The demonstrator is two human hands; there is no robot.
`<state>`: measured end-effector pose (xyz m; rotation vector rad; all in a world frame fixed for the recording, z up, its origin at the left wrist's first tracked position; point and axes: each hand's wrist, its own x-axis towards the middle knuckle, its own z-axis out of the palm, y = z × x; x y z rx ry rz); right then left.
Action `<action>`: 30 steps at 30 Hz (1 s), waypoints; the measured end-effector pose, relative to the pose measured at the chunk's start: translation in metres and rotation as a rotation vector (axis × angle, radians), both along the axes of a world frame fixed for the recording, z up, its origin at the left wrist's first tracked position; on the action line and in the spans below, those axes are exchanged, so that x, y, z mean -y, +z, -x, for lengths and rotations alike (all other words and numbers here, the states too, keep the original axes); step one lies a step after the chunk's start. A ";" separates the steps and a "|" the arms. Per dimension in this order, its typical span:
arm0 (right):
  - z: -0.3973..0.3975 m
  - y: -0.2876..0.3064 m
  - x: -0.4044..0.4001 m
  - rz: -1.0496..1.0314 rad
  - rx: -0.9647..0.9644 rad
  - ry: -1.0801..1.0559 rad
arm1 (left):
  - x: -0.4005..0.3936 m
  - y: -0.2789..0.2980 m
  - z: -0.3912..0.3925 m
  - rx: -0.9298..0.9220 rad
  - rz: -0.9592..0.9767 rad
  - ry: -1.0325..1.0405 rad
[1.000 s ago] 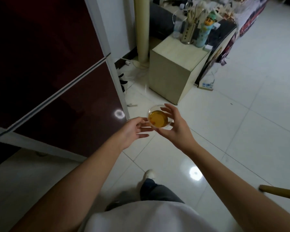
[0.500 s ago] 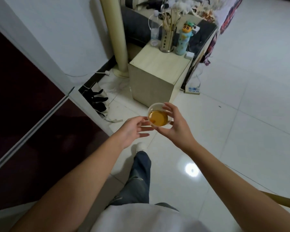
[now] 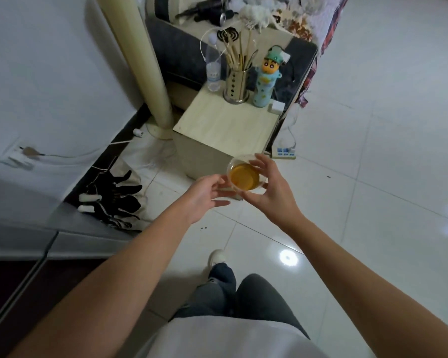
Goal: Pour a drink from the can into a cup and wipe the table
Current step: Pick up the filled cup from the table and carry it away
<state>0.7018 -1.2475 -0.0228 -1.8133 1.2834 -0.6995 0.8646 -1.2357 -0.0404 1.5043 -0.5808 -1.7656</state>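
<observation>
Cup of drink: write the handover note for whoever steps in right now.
Right hand: grips the clear cup by its rim and side, upright, amber drink inside.
Left hand: open, fingertips at the cup's left side.
Place: cup carried above the tiled floor, just short of the small wooden cabinet.
Done: drink is in the cup.
Left: set the cup down; wipe the table. No can or cloth in view.

clear cup (image 3: 246,177) upright, amber drink inside, above floor
</observation>
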 end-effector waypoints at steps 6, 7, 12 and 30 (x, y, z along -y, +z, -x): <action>-0.007 -0.006 0.055 -0.048 0.000 -0.008 | 0.054 -0.005 -0.007 0.012 -0.023 -0.026; -0.007 -0.008 0.063 -0.062 0.002 -0.009 | 0.061 -0.006 -0.007 0.013 -0.029 -0.022; -0.007 -0.015 0.102 -0.094 0.005 0.017 | 0.094 -0.013 -0.006 0.025 -0.055 -0.004; -0.019 -0.146 0.283 -0.126 0.017 0.036 | 0.265 -0.124 -0.009 0.319 -0.076 -0.027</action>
